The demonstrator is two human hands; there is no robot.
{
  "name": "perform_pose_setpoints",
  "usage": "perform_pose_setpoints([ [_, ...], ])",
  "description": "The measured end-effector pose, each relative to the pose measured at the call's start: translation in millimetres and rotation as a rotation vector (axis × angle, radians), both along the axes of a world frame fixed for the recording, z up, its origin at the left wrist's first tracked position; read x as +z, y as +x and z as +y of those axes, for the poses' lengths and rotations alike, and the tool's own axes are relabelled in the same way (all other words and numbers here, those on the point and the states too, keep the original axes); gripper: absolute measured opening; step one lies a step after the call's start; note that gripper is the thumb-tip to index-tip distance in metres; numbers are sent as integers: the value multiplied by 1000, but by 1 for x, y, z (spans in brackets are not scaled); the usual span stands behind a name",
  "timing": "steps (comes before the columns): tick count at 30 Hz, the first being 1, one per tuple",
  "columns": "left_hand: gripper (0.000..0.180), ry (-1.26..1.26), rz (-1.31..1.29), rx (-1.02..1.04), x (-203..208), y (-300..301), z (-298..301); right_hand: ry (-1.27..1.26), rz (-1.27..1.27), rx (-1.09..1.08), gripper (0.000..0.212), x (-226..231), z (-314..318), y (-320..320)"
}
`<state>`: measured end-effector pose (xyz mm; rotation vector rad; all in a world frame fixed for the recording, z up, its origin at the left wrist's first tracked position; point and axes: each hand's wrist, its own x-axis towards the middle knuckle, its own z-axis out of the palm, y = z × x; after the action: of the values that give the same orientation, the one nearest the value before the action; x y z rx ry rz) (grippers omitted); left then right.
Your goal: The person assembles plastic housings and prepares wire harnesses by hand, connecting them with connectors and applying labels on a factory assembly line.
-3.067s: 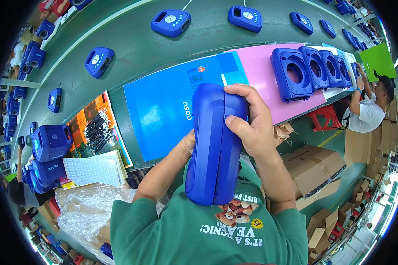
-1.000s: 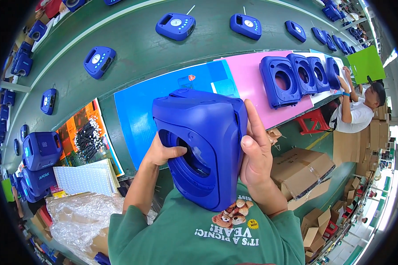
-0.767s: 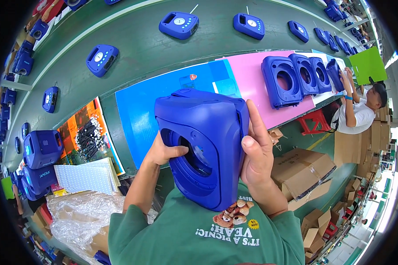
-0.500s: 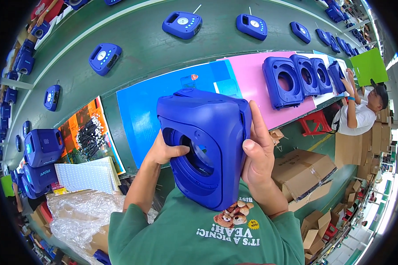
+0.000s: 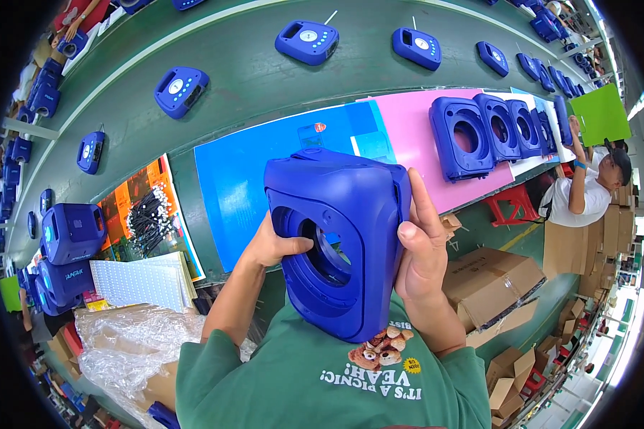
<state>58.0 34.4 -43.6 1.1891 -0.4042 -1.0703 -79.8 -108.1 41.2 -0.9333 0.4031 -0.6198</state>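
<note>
Held up in front of my green shirt is a blue plastic speaker housing (image 5: 376, 236), with a large round hole in the face turned toward the left. My left hand (image 5: 273, 244) grips it at that hole, the thumb hooked over the rim and the other fingers hidden behind. On the opposite side my right hand (image 5: 423, 250) presses against the housing's edge, thumb and fingers upright along it. Below and behind the housing lies a blue sheet (image 5: 243, 164) on the bench.
Several similar housings (image 5: 459, 139) stand on a pink sheet (image 5: 401, 121) to the right. Blue control panels (image 5: 308, 41) lie on the green conveyor (image 5: 243, 79). Black cables (image 5: 150, 222) are bunched at left. Beyond the cardboard box (image 5: 490, 286), a co-worker (image 5: 579, 189) handles another housing.
The whole view has shifted slightly, with surroundings moving a little right and down. Both hands keep their hold on the housing. The co-worker's arm and a housing at far right have moved.
</note>
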Motion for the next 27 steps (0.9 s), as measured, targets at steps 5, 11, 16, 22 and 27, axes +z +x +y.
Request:
perform_pose_setpoints([
  [5, 53, -18, -3, -1, 8, 1, -1, 28, -37, 11, 64, -2, -1, 0],
  [11, 49, -16, 4, 1, 8, 1, -1, 1, 23, -7, 63, 1, 0, 3],
  [16, 46, -24, -31, -20, 7, 3, -1, 57, -21, -11, 63, -2, 1, 2],
  [22, 45, -32, -36, -23, 9, 3, -2, 33, -1, -12, 63, 1, 1, 3],
  [27, 48, -34, -32, -25, 5, 3, -1, 32, -17, 5, 63, -2, 1, 3],
])
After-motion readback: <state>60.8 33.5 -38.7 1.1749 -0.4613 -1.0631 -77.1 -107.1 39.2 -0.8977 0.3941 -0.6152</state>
